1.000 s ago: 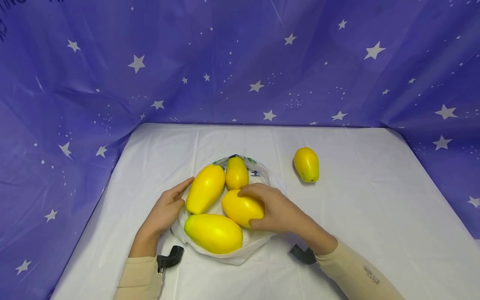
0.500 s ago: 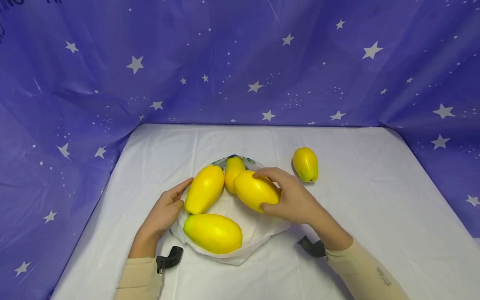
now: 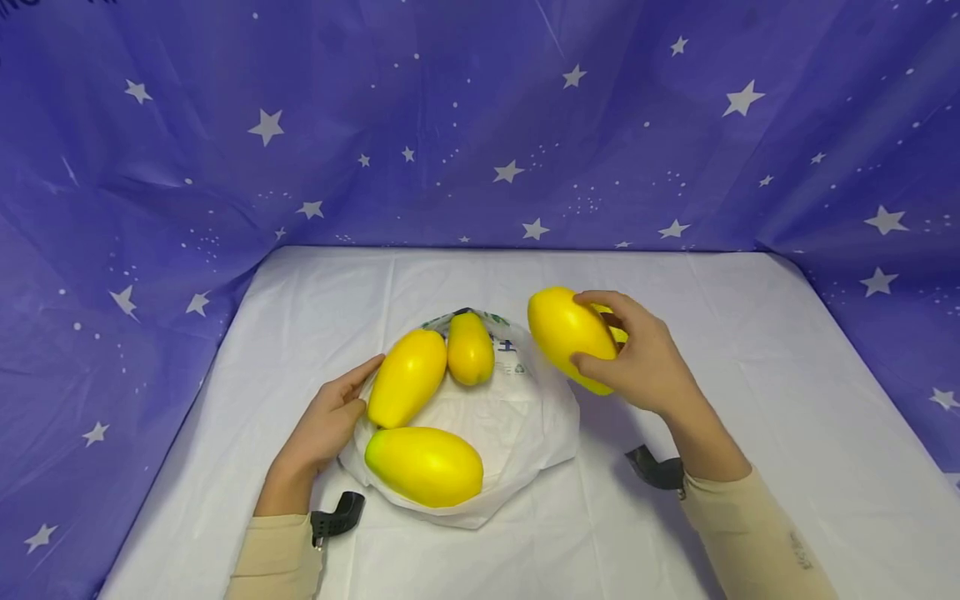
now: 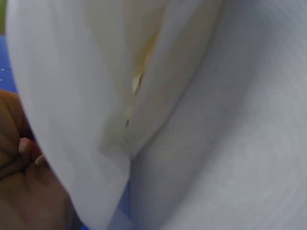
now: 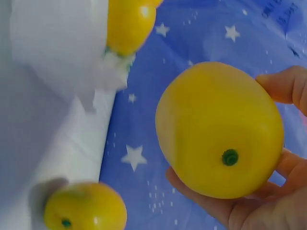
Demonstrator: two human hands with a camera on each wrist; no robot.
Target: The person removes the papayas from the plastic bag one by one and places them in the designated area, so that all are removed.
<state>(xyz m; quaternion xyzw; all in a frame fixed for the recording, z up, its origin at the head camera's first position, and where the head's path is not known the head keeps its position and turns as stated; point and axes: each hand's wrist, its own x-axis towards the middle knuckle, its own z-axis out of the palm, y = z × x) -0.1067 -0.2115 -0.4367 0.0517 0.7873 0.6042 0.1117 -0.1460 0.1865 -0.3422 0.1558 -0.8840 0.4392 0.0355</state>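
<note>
Holding One Yellow Fruit Aloft Beside the Bag

Item 1, right hand (image 3: pixel 645 362): fingers and thumb curled round a yellow fruit (image 3: pixel 568 336), carried clear of the table, to the right of the white plastic bag (image 3: pixel 525 425). Long axis of the held fruit runs from upper left to lower right in the head view; the right wrist view shows its stem end (image 5: pixel 230 157) facing the camera, palm beneath.

Item 2, left hand (image 3: pixel 330 421): fingers fairly straight and relaxed, resting at the left edge of the bag, fingertips touching the long fruit (image 3: pixel 407 377) lying there. It grips nothing that can be made out (the left wrist view shows only white plastic, close and blurred).

Item 3, bag contents: three fruits lie on the opened bag, namely the long fruit at left, a smaller fruit (image 3: pixel 470 348) at the far side touching it, and a large fruit (image 3: pixel 424 466) at the near side, lying crosswise.

Item 4, lone fruit (image 5: pixel 85 207): lying on the table apart from the bag, just behind the held fruit and mostly hidden by it in the head view. The right hand is much the nearer to it.

Item 5, surroundings: white table cover (image 3: pixel 750 433); purple star-printed backdrop (image 3: pixel 450 125) on three sides.
</note>
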